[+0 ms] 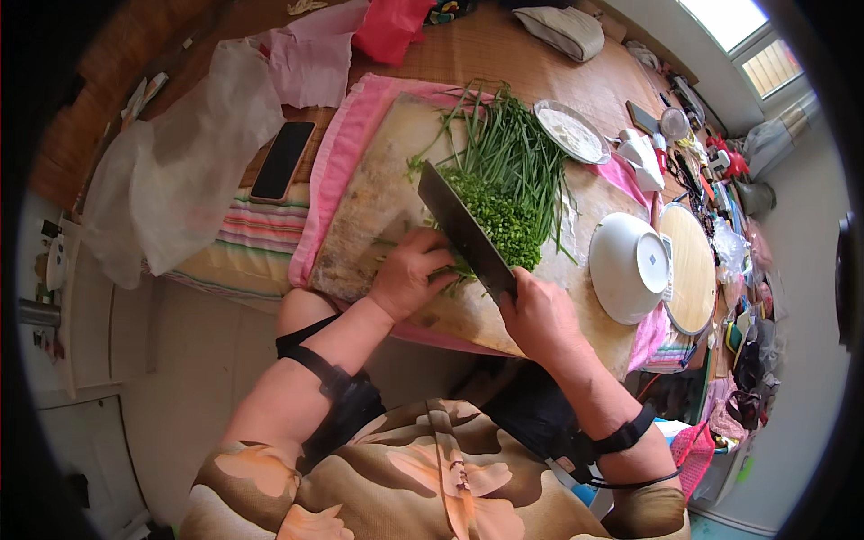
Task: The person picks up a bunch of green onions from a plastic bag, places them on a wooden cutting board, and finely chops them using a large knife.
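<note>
My right hand (543,313) is wrapped round the handle of a cleaver (468,236). The dark, broad blade slants up to the left across the near edge of a heap of chopped green chives (504,220). Just left of the blade, my left hand (411,274) is closed with curled fingers, and bits of chives stick out beside its fingertips. Long uncut chives (513,135) lie in a loose bundle behind and to the right of the heap. All this rests on a large worn wooden board (364,193).
Under the board is a pink cloth (326,171). A plate of white powder (572,132), an upturned white bowl (621,274) and a round wooden board (691,270) stand to the right. A phone (283,162) and a translucent plastic sheet (193,148) lie at the left.
</note>
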{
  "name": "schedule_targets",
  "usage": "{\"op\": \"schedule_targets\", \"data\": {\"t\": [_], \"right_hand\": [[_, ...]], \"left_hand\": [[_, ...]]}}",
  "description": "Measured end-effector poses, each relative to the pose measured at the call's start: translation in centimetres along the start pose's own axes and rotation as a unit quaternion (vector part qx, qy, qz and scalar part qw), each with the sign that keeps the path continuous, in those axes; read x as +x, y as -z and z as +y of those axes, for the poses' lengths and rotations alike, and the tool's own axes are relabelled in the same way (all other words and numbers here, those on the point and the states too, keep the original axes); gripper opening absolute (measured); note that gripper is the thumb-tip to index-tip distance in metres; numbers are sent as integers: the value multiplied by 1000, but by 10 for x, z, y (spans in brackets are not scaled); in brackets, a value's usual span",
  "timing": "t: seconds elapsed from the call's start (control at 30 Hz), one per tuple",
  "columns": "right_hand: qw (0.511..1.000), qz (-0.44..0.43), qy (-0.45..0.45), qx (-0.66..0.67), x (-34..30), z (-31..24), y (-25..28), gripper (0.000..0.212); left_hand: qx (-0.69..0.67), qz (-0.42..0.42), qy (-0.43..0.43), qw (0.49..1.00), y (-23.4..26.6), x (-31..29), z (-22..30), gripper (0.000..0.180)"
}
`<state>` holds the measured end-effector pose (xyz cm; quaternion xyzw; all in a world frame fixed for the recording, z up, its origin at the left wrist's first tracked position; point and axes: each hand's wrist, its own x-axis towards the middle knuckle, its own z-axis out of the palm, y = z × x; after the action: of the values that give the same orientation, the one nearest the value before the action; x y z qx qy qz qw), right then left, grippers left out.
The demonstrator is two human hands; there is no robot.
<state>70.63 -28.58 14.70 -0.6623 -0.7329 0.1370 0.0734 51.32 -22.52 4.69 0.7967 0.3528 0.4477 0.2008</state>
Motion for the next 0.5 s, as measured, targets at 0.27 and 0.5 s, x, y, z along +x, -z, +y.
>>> {"op": "schedule_targets", "data": {"t": [0.27,0.5], "right_hand": [[999,-14,-38,-11,23,-19,-16,13],[997,60,-39,37,23,-1,-11,15]], "left_hand": [[-10,-9,26,1000,-3,2,1,19],[12,-9,55,998,-2,0,4,29]]}}
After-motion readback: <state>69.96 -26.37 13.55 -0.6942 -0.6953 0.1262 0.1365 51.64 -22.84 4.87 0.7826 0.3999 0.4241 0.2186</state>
